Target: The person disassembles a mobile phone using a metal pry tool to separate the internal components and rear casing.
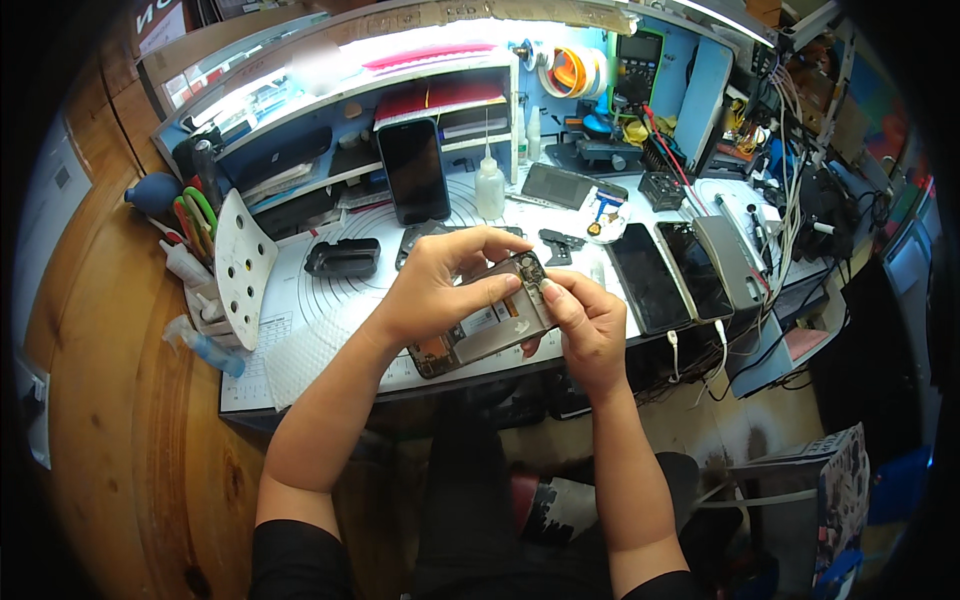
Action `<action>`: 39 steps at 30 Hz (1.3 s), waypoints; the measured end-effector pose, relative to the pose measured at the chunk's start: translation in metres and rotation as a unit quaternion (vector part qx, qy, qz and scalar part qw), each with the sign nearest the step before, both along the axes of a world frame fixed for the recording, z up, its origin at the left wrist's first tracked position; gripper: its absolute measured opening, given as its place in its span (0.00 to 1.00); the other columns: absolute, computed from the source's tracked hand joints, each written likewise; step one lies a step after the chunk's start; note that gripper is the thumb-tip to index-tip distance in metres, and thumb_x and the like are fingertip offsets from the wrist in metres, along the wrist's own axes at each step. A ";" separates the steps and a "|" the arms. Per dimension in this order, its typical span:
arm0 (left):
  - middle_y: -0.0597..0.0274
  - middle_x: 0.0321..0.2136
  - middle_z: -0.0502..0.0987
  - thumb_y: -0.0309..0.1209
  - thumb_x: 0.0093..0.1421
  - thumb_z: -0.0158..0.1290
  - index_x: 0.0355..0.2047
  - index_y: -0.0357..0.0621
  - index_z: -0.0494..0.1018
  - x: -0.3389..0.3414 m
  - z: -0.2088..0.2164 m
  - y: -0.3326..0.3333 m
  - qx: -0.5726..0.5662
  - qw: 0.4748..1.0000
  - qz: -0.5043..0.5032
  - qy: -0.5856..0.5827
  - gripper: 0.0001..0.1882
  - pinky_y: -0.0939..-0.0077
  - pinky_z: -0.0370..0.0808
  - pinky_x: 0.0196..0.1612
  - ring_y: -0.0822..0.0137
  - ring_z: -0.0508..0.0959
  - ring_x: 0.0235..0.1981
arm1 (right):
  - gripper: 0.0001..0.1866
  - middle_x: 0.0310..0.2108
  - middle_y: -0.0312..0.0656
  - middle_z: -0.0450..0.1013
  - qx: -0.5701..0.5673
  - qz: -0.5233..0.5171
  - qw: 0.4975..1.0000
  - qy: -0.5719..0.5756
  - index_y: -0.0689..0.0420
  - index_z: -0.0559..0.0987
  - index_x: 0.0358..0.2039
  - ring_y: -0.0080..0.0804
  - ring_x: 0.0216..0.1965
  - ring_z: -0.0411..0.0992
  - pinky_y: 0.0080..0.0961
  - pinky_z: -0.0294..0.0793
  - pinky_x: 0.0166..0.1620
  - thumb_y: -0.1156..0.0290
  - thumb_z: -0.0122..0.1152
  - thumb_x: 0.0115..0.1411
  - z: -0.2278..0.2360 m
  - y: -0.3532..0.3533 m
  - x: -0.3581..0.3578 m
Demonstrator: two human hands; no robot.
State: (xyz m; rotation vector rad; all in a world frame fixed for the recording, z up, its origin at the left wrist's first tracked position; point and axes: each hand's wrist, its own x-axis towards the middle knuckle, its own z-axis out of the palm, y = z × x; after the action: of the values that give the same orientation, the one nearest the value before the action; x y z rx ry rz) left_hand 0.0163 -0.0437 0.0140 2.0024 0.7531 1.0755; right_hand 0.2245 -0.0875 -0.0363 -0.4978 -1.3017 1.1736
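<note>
Between my hands, over the front of the bench, is a phone with its back off (pixel 490 338), tilted, its inner parts and a silver-grey panel showing. My left hand (pixel 435 285) grips it along the far left side, thumb lying across the exposed inside. At its upper right end my right hand (pixel 590 325) holds the edge, the thumb pressed near the camera area. Whether the right fingertips also pinch a small part is hidden. A black phone-shaped part (pixel 425 238) lies partly covered behind my left hand, and a small black piece (pixel 560 245) rests just beyond the phone.
A dark phone (pixel 412 170) stands upright against the shelf beside a needle-tipped bottle (pixel 489 188). Two phones (pixel 648 278) with white cables (pixel 674 355) lie to the right. A black tray (pixel 343 257), bubble wrap (pixel 318 355) and a perforated white holder (pixel 243 265) are at left.
</note>
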 end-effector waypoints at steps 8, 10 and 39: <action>0.63 0.41 0.84 0.26 0.62 0.66 0.54 0.41 0.81 0.000 0.009 -0.003 -0.042 0.999 0.001 0.032 0.20 0.80 0.78 0.43 0.77 0.81 0.37 | 0.14 0.32 0.44 0.81 0.017 -0.019 1.000 0.000 0.70 0.81 0.50 0.27 0.25 0.80 0.21 0.79 0.28 0.71 0.56 0.74 -0.003 0.002 0.000; 0.63 0.40 0.85 0.26 0.62 0.66 0.54 0.41 0.81 -0.001 0.009 -0.003 -0.032 0.999 0.004 0.038 0.20 0.79 0.78 0.43 0.77 0.81 0.37 | 0.14 0.31 0.43 0.81 0.006 -0.017 1.000 0.003 0.70 0.81 0.50 0.27 0.25 0.80 0.21 0.79 0.28 0.71 0.56 0.74 0.000 0.001 0.000; 0.42 0.73 0.55 0.28 0.61 0.66 0.77 0.37 0.38 -0.014 0.017 0.030 -0.130 0.939 -0.099 -0.302 0.56 0.59 0.56 0.74 0.55 0.60 0.72 | 0.12 0.46 0.57 0.80 -0.058 -0.054 0.976 0.201 0.66 0.71 0.50 0.46 0.43 0.84 0.39 0.87 0.49 0.69 0.45 0.78 0.001 0.024 -0.004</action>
State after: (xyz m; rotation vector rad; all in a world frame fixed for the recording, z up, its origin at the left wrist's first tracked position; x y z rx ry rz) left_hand 0.0027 -0.0138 0.0314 1.3750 0.3329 1.2964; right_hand 0.2204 -0.0632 -0.0353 -0.3862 -0.8529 1.1898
